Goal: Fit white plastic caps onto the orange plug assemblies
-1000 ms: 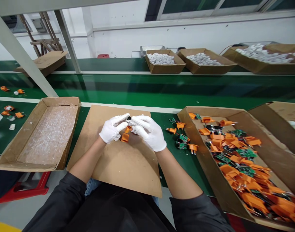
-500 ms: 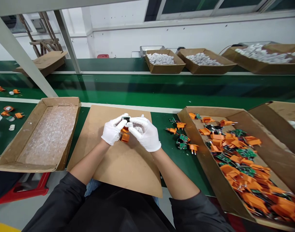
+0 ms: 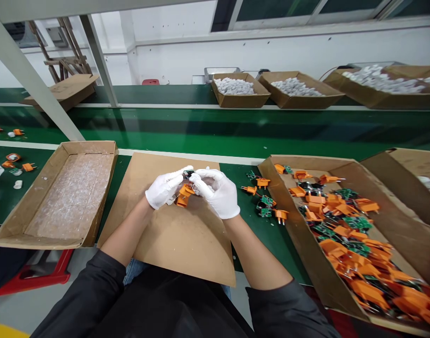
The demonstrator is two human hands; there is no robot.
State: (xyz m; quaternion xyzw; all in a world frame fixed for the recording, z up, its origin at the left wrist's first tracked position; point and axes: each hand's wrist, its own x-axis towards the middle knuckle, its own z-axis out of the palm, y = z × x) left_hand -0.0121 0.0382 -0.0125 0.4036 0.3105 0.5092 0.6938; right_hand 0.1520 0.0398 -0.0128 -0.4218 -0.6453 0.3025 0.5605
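Note:
Both my hands wear white gloves and meet over a brown cardboard sheet (image 3: 187, 244). My left hand (image 3: 165, 189) is closed, pinching a small dark circuit board (image 3: 188, 174) at its fingertips. An orange plug housing (image 3: 184, 195) hangs just below the board, between the hands. My right hand (image 3: 219, 193) is closed too, its fingertips against the board's right side. A small whitish part (image 3: 205, 184) shows in the curl of the right fingers, mostly hidden by the glove.
At right, a cardboard box (image 3: 308, 263) holds many orange plugs with green boards; several more (image 3: 266, 206) lie beside it. A shallow box (image 3: 69, 197) stands at left, near loose orange plugs (image 3: 28, 167). Boxes of white parts (image 3: 234, 86) line the back beyond the green belt (image 3: 187, 126).
The orange plug housing has tilted and shows more between my hands. My right hand has shifted slightly right, and the left slightly left. On the far left, loose plugs on the belt have moved left.

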